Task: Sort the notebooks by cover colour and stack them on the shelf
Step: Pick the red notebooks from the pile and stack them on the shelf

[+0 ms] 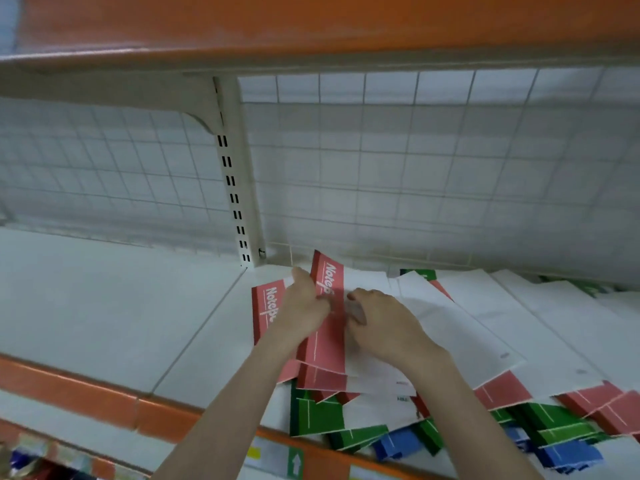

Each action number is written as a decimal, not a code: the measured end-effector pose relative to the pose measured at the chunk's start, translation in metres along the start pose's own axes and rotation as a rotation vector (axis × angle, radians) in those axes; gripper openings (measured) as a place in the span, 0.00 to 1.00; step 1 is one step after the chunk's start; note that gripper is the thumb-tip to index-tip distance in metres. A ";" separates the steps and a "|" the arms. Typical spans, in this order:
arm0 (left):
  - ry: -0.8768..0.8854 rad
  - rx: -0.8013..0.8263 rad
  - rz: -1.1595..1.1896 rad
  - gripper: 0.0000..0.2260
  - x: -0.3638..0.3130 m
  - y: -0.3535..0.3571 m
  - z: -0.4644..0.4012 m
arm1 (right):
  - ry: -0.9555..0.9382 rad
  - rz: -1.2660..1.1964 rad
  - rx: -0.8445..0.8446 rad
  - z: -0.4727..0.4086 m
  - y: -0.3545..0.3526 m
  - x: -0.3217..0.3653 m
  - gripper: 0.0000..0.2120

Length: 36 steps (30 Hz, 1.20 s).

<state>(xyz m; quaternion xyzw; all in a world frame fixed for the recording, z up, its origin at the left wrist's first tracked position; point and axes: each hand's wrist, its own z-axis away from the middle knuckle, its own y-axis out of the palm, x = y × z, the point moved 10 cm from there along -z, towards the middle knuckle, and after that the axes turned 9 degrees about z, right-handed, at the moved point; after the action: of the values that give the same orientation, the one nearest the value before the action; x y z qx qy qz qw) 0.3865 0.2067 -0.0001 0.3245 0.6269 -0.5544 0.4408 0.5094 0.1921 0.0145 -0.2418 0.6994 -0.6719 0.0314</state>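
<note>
Both arms reach up from 6 o'clock to a messy pile of notebooks [450, 341] on the white shelf [104, 306]. The left hand [304, 306] pinches the left edge of a red notebook [327, 327], fingers curled round it. The right hand [381, 320] lies on the white part of that notebook, fingers bent at its edge. Green notebooks [318, 417] and blue notebooks [398, 441] poke out at 5 o'clock.

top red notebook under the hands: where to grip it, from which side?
Grip the top red notebook by its long left spine edge, coming from the left: that edge lies exposed above the pile, where the left hand already holds it. White covers overlap its right side.
</note>
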 end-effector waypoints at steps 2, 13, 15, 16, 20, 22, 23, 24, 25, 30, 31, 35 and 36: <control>-0.032 0.039 0.122 0.10 0.001 0.005 -0.006 | -0.011 -0.096 0.014 -0.002 -0.004 0.012 0.11; 0.183 0.273 -0.164 0.12 -0.022 0.007 -0.017 | 0.275 -0.090 -0.029 -0.013 -0.010 0.018 0.22; 0.229 0.186 -0.533 0.12 -0.016 0.001 -0.018 | 0.292 -0.004 -0.059 -0.013 -0.009 0.019 0.17; 0.211 0.180 -0.586 0.13 -0.011 0.000 -0.018 | 0.293 0.034 -0.072 -0.013 -0.008 0.021 0.15; 0.023 0.239 -0.247 0.11 0.009 0.002 -0.021 | 0.291 0.088 -0.059 -0.016 -0.003 0.030 0.12; -0.064 0.224 -0.066 0.07 0.014 0.000 -0.023 | 0.293 0.103 -0.047 -0.018 -0.001 0.032 0.12; -0.109 0.218 0.020 0.08 0.018 -0.001 -0.025 | 0.288 0.122 -0.049 -0.018 -0.001 0.035 0.12; -0.133 0.201 0.117 0.16 0.018 -0.002 -0.025 | 0.280 0.140 -0.053 -0.017 -0.001 0.038 0.12; -0.133 0.196 0.210 0.16 0.016 -0.002 -0.026 | 0.274 0.156 -0.057 -0.016 0.000 0.040 0.12; -0.085 0.233 0.298 0.11 0.008 -0.001 -0.029 | 0.259 0.230 -0.090 -0.013 0.003 0.046 0.15; -0.090 0.213 0.310 0.13 0.008 -0.003 -0.031 | 0.259 0.242 -0.077 -0.013 0.005 0.047 0.19; -0.085 0.205 0.392 0.15 0.003 -0.004 -0.034 | 0.295 0.285 -0.019 -0.015 0.012 0.049 0.25; -0.083 0.207 0.405 0.16 0.002 -0.006 -0.034 | 0.304 0.267 -0.030 -0.015 0.010 0.048 0.23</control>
<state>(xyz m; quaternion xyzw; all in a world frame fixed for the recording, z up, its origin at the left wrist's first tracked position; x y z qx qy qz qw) 0.3743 0.2388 0.0006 0.4640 0.4701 -0.5287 0.5331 0.4585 0.1880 0.0204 -0.0434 0.7318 -0.6801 0.0106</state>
